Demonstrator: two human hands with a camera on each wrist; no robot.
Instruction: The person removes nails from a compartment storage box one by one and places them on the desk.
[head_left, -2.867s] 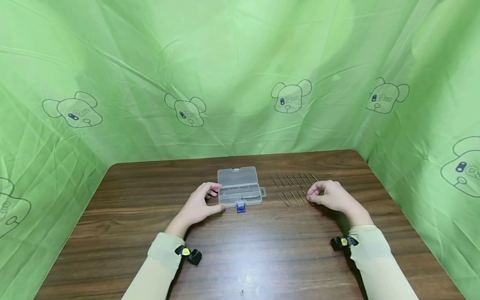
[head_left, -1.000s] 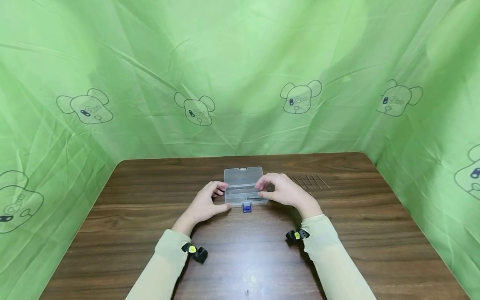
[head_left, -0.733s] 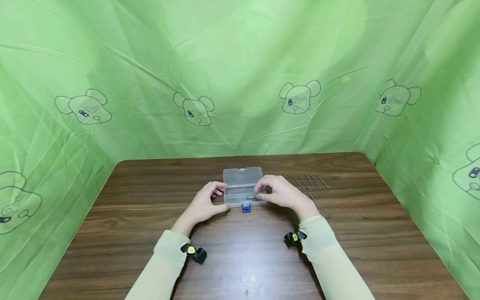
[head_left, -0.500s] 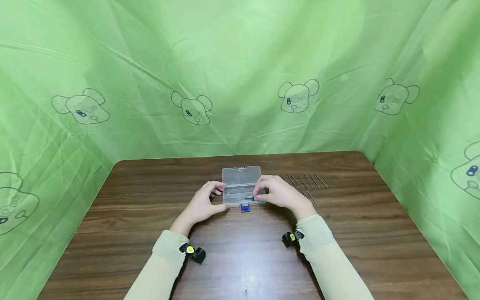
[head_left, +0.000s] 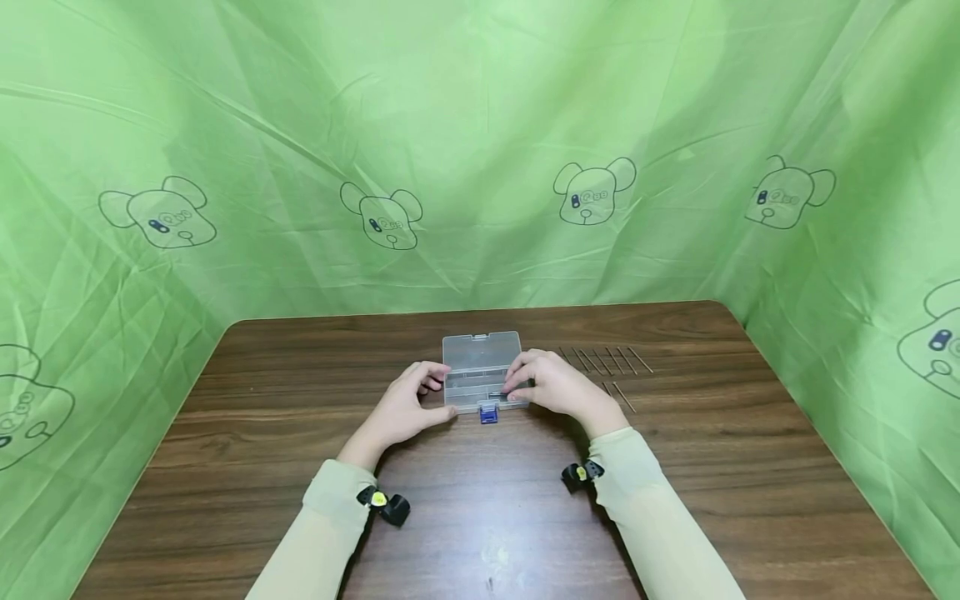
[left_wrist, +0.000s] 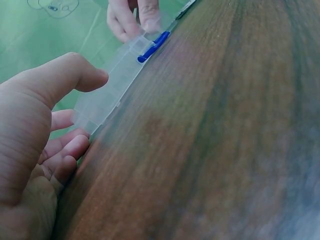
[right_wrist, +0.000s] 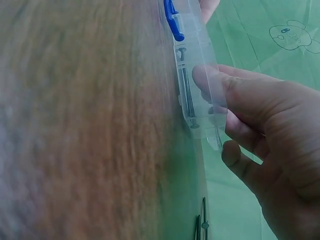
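A clear plastic box (head_left: 480,352) lies with its lid tipped back and a blue latch (head_left: 489,414) at the front. My left hand (head_left: 402,407) holds its left end, thumb at the front corner and fingertips along the side. My right hand (head_left: 557,383) reaches into the right part, thumb and fingertips drawn together at the nails in the front compartment. Nails (right_wrist: 187,87) lie lengthwise there in the right wrist view; the spot between the fingertips is partly hidden. Behind the left thumb, the box wall (left_wrist: 107,97) shows in the left wrist view.
On the brown wooden table (head_left: 420,533), a back row of several nails (head_left: 617,360) lies right of the box. Two more nails (head_left: 624,397) lie in front of that row, beside the right hand. A green cloth (head_left: 480,250) hangs behind the table.
My right hand came left from the front row of nails into the box, and that row now shows fewer. Its thumb and fingers have drawn closer together. My left hand stays on the box.
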